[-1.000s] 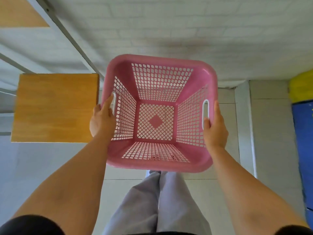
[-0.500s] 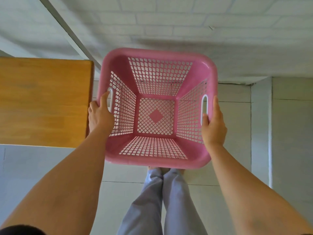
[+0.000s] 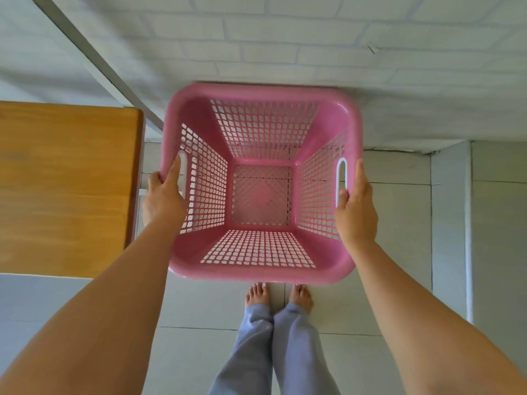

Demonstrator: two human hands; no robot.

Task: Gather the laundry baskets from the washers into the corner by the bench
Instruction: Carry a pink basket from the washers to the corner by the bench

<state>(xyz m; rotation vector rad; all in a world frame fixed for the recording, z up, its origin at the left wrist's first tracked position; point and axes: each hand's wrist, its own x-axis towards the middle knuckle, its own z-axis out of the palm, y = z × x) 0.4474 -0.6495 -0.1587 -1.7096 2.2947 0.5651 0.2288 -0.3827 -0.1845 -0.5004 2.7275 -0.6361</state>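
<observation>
One laundry basket [image 3: 261, 183] in view: pink plastic, square with rounded corners, lattice walls and lattice floor, nothing inside it. Two hands on it, one per side. Left hand [image 3: 163, 199] is closed on the basket's left rim at the handle slot, thumb lying along the top of the rim, the other fingers hidden on the outer side. Right hand [image 3: 356, 205] is closed on the right rim beside the white-edged handle slot, thumb along the rim top, a fingertip showing through the lower end of the slot. The basket thus sits directly between the two grips, mouth facing up toward the camera, roughly level, its near rim toward the person's body. It is held in front of the body above the pale tiled floor [image 3: 399, 223]; whether its base touches the floor cannot be told from this angle. Its far rim lies close to the white painted brick wall [image 3: 285, 38]. One wooden desk [image 3: 65, 189] stands to the left, its right edge just beside the left hand and the basket's left wall; contact not discernible. Two bare feet [image 3: 279, 295] show just below the basket's near rim, close together, with two light grey-blue trouser legs [image 3: 273, 352] above them. Both forearms bare.
</observation>
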